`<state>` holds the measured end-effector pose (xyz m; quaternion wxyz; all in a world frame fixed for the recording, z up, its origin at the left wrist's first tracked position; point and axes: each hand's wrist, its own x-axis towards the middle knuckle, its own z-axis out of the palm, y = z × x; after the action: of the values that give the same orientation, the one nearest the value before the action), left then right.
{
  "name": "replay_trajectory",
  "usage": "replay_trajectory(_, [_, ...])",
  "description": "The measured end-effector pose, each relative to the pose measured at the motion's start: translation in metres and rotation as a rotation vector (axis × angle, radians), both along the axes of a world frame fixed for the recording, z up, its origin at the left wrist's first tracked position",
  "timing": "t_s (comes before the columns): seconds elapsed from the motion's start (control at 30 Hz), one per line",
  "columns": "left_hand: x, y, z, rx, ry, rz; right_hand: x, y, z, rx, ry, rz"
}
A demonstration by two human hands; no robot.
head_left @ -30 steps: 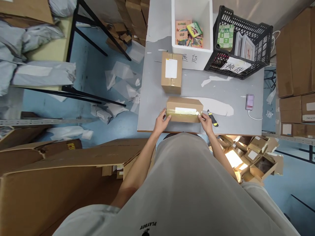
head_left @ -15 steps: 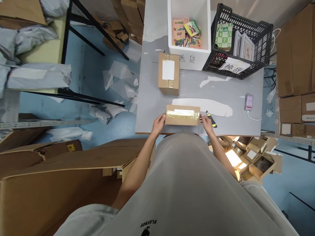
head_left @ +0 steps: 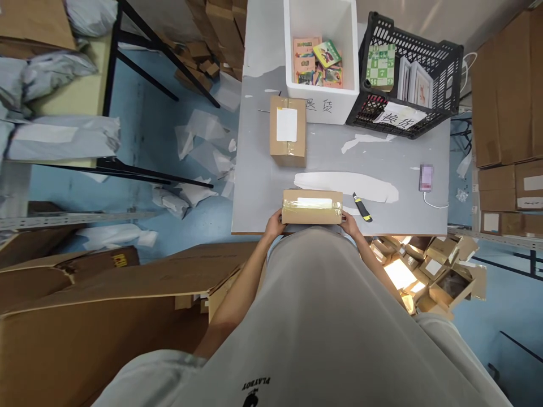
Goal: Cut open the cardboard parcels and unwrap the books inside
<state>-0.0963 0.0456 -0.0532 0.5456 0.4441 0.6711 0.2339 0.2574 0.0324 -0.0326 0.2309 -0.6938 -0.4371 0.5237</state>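
A taped cardboard box (head_left: 312,213) with a white label on it is held between my two hands at the table's near edge. My left hand (head_left: 275,224) grips its left end, and my right hand (head_left: 349,224) grips its right end; the fingertips are partly hidden by the box. Just right of the box lies a black and yellow utility knife (head_left: 362,207), touched by neither hand. A second, upright cardboard box (head_left: 288,148) with a white label stands farther back on the table.
At the back are a white bin (head_left: 324,104) with small colourful boxes and a black plastic crate (head_left: 447,79) with books. A phone (head_left: 426,177) on a cable lies at right. Large open cartons (head_left: 139,277) stand left below; discarded boxes (head_left: 441,249) pile up at right.
The held box has come slightly nearer to my body, both hands moving with it, and its front side shows more. The utility knife is now apart from my right hand.
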Motion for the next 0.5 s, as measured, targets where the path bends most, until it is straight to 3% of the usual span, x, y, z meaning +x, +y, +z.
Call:
replay_trajectory(0.27, [0.006,0.017,0.016,0.087,-0.106,0.024,-0.007,0.005,0.019,0.097,0.053,-0.014])
replay_trajectory(0.4, [0.012,0.011,0.037,0.103,-0.163,0.038,-0.011,0.006,0.043,0.273,0.041,-0.072])
replay_trajectory(0.5, [0.015,0.001,0.054,0.168,-0.075,0.05,-0.011,0.005,0.056,0.286,-0.07,-0.07])
